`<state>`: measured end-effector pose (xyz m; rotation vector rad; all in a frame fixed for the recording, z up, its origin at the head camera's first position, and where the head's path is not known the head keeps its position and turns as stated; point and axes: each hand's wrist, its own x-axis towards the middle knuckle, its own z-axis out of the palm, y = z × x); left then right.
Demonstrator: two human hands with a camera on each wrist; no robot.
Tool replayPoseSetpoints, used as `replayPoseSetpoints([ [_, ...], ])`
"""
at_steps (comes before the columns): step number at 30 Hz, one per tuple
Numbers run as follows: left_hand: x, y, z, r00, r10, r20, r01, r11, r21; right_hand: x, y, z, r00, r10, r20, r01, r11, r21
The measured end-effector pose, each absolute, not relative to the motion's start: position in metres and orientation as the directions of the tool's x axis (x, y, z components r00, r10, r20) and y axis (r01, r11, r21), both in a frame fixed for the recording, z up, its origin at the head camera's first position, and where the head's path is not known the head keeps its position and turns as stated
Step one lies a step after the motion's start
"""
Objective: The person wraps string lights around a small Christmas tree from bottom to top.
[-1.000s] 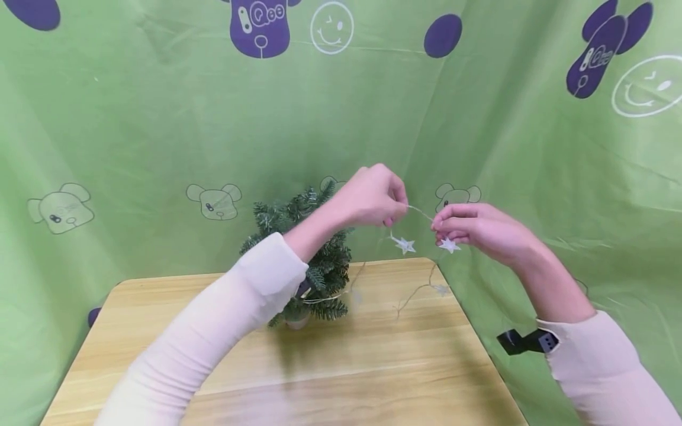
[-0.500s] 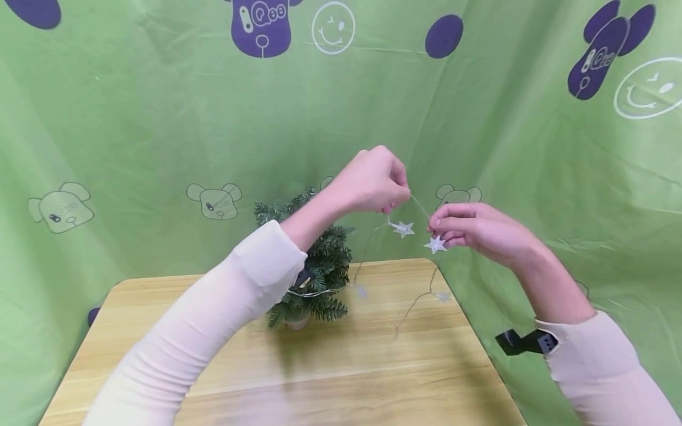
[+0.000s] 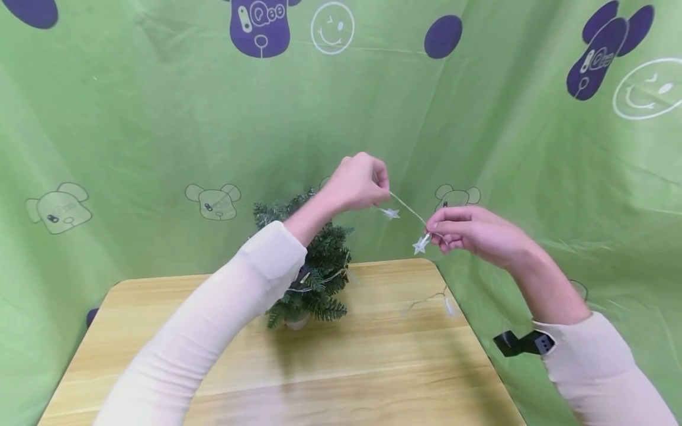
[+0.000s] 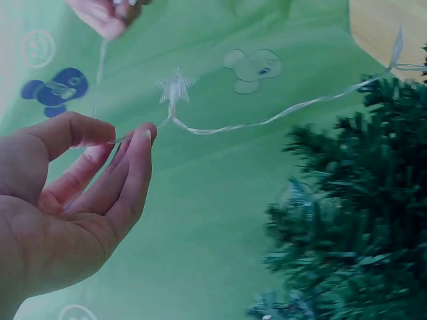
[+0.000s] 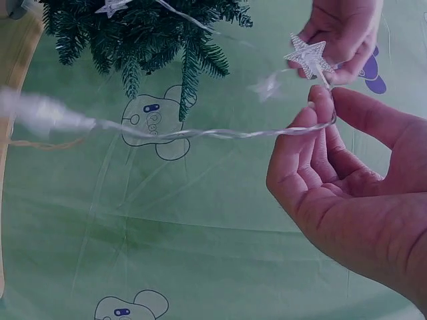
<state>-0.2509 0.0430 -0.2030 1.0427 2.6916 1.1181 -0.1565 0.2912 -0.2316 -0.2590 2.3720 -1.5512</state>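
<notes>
A string of star lights [image 3: 407, 207] runs between two raised hands above the far side of the table. My left hand [image 3: 358, 182] pinches its clear wire between thumb and fingertips, right of the small Christmas tree [image 3: 327, 254]. In the left wrist view a star [image 4: 177, 89] sits on the wire just past those fingertips, and the wire continues toward the tree. Lower and farther right, my right hand [image 3: 476, 234] pinches the same string beside another star [image 3: 421, 244]. A loose length with a blurred star [image 5: 47, 113] hangs from the right hand.
The tree stands in a pale pot [image 3: 297, 322] on a wooden table [image 3: 341, 378], with some wire across its branches. Green printed cloth [image 3: 160, 118] hangs close behind the table and on both sides. A black strap [image 3: 524, 343] sits at the right cuff.
My left hand rose, then moved left toward the tree, drawing the wire along. The star by the right hand shifted left and tilted. The dangling length swung, while the right hand moved little.
</notes>
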Motion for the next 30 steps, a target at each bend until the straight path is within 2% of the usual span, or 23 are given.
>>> replayPoseSetpoints([
  [6,-0.257,0.048,-0.220,-0.743,0.645,0.179,0.575,0.479,0.663,-0.157,0.289,-0.235,-0.937,-0.305,-0.173,0.025,0.434,-0.901],
  [12,-0.253,0.058,-0.224,-0.737,0.664,0.126,0.550,0.482,0.682,-0.157,0.290,-0.238,-0.936,-0.297,-0.186,0.033,0.452,-0.891],
  [17,-0.248,0.065,-0.227,-0.697,0.715,0.055,0.534,0.465,0.706,-0.157,0.292,-0.239,-0.935,-0.301,-0.185,0.029,0.455,-0.890],
  [26,-0.245,0.073,-0.239,-0.662,0.749,-0.005,0.440,0.395,0.806,-0.155,0.294,-0.241,-0.933,-0.311,-0.184,0.027,0.448,-0.894],
  [30,-0.246,0.074,-0.244,-0.685,0.729,0.005,0.447,0.415,0.793,-0.155,0.293,-0.242,-0.932,-0.316,-0.178,0.020,0.445,-0.895],
])
